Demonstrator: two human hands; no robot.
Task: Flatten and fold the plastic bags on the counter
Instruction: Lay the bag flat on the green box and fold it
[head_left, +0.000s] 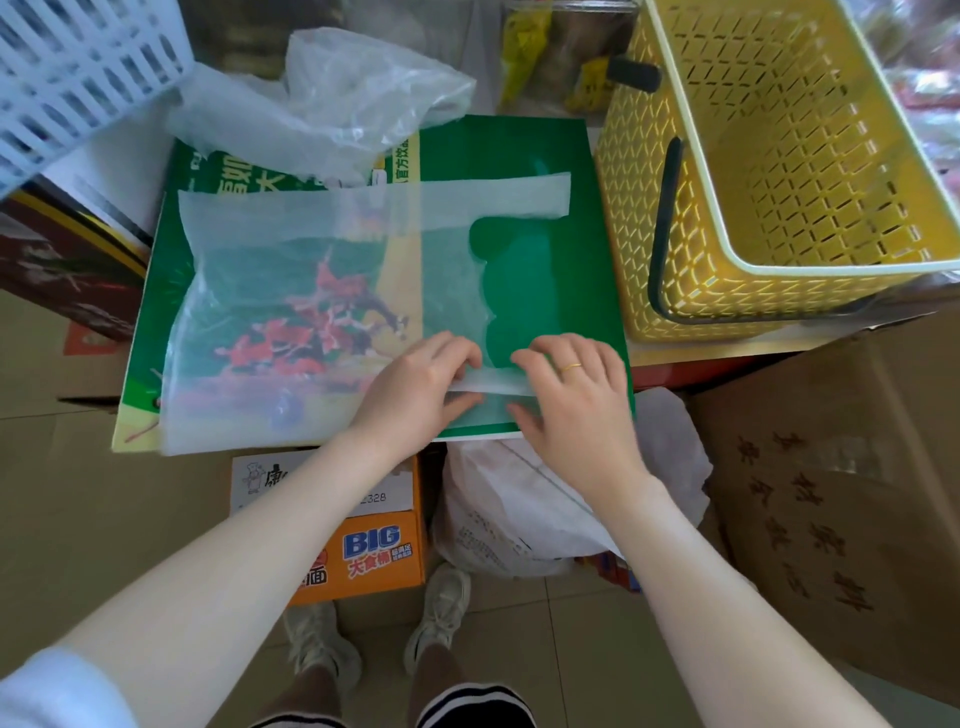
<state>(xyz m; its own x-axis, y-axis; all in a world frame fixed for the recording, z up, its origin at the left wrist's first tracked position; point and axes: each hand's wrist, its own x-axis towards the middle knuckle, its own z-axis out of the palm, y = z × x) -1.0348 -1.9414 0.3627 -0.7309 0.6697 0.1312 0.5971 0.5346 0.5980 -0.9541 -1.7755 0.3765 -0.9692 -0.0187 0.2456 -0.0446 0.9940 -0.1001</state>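
On the green printed worktop (571, 291) a translucent white plastic bag (291, 312) lies spread almost flat, its body toward the left and its two handle strips reaching right. The far handle strip (498, 200) lies straight and untouched. The near handle strip (493, 387) sits between both hands at the worktop's near edge.

The left hand (415, 387) rests on the bag where the near strip begins, and its grip is narrow: thumb and curled fingers pinch the plastic there. The right hand (576, 395), with a gold ring (570, 368) on one finger, lies over the strip's right end; its fingers are bent onto the plastic and its thumb lies along the lower edge, so its grip also holds the strip.

A second, crumpled clear bag (332, 109) is heaped at the far left of the worktop, just touching the flat bag's far edge. A yellow lattice basket (675, 218) with a dark handle stands just right of the worktop, and a white lattice basket (78, 73) shows at the upper left. Below the worktop are an orange carton (374, 556), a filled white bag (519, 514) and a brown cardboard box (831, 499) on the tiled floor, with the person's shoes (441, 613) between them.
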